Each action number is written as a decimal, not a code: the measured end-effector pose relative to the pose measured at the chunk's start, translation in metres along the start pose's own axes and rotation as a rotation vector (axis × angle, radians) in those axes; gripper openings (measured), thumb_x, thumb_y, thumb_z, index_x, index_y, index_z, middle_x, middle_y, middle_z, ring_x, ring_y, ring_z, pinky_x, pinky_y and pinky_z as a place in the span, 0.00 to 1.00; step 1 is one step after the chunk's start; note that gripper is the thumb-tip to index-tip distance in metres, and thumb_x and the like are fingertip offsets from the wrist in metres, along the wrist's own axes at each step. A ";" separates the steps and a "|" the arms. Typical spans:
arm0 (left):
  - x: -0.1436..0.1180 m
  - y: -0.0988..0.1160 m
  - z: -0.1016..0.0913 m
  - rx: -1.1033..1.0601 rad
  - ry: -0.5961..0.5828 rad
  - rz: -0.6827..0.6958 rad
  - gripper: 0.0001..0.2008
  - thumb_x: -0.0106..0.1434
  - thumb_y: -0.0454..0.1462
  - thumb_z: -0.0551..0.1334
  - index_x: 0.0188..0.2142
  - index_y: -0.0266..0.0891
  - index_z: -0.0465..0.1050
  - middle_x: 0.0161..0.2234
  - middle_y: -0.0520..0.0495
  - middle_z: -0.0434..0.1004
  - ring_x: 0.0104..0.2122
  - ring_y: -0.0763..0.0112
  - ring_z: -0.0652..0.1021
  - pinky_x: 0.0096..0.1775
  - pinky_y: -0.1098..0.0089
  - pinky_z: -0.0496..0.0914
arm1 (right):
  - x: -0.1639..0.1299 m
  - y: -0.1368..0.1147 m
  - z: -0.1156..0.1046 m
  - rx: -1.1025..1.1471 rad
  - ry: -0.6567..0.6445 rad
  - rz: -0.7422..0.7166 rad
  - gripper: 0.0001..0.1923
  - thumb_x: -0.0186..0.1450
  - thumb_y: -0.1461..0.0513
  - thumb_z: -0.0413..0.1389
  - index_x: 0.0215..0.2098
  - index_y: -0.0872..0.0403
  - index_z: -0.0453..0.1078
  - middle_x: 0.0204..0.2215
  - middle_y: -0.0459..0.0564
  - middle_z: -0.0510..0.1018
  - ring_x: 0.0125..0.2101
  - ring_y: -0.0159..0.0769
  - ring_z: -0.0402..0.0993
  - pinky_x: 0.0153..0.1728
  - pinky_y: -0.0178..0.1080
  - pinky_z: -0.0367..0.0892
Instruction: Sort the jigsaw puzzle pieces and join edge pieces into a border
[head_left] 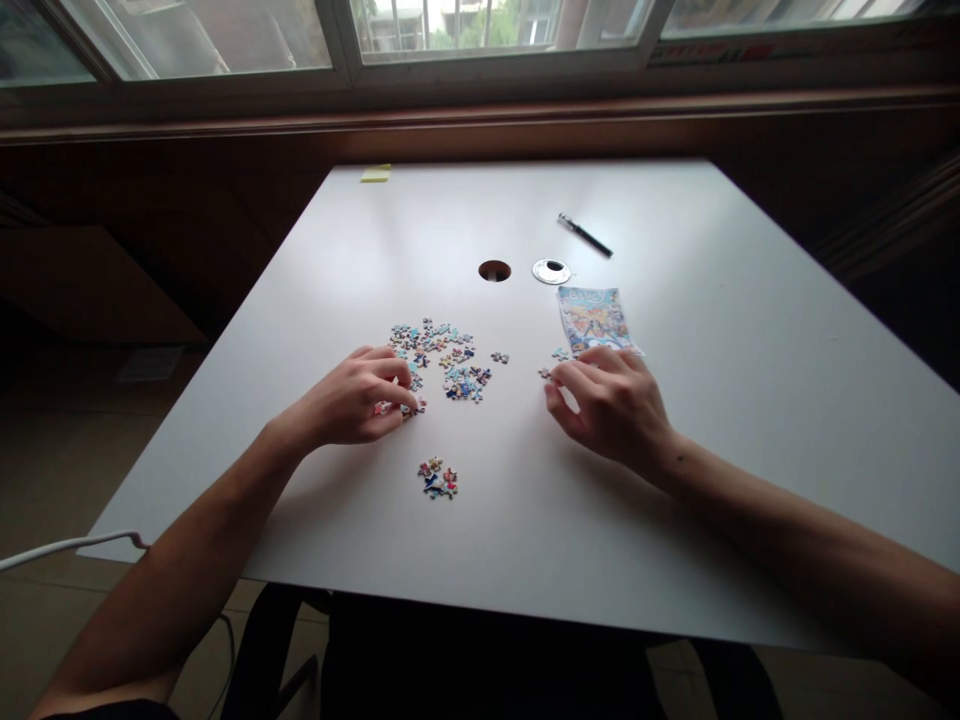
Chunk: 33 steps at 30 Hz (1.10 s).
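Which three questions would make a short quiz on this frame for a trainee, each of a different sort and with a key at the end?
1. Multiple choice: which things lie at the left hand?
A. the yellow note
B. the jigsaw pieces
C. the round silver ring

2. True or false: the black pen lies beyond the printed sheet, apart from it.

3. Short answer: which hand is nearer the printed sheet?

Key: 1. B; 2. true; 3. the right hand.
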<state>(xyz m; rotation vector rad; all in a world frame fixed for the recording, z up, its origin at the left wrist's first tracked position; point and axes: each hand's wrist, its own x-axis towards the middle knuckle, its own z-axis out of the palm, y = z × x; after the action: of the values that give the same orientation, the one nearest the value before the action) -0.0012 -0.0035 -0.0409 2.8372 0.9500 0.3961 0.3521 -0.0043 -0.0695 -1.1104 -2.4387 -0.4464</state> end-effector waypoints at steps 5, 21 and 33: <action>-0.001 -0.002 -0.001 -0.012 -0.001 -0.001 0.11 0.60 0.31 0.61 0.36 0.47 0.81 0.36 0.49 0.76 0.40 0.64 0.74 0.49 0.61 0.66 | -0.001 0.003 0.004 -0.017 0.002 0.114 0.07 0.66 0.60 0.53 0.31 0.53 0.69 0.26 0.54 0.77 0.35 0.49 0.69 0.38 0.48 0.57; 0.008 0.023 0.007 -0.084 0.098 0.019 0.14 0.59 0.30 0.60 0.42 0.46 0.78 0.42 0.47 0.74 0.45 0.61 0.70 0.51 0.58 0.64 | -0.002 -0.023 -0.008 0.473 -0.099 -0.321 0.07 0.66 0.63 0.55 0.43 0.52 0.67 0.53 0.53 0.77 0.53 0.47 0.67 0.51 0.48 0.64; -0.003 -0.007 -0.007 0.044 0.159 -0.053 0.11 0.53 0.26 0.59 0.27 0.43 0.76 0.35 0.49 0.76 0.40 0.64 0.72 0.45 0.60 0.63 | 0.000 0.002 0.003 0.134 -0.024 -0.111 0.05 0.68 0.61 0.54 0.35 0.53 0.70 0.33 0.52 0.81 0.40 0.44 0.71 0.41 0.45 0.60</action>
<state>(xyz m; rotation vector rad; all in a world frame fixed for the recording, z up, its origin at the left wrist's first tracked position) -0.0094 0.0008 -0.0365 2.8466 1.0729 0.6094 0.3531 -0.0023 -0.0719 -0.9337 -2.5195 -0.2992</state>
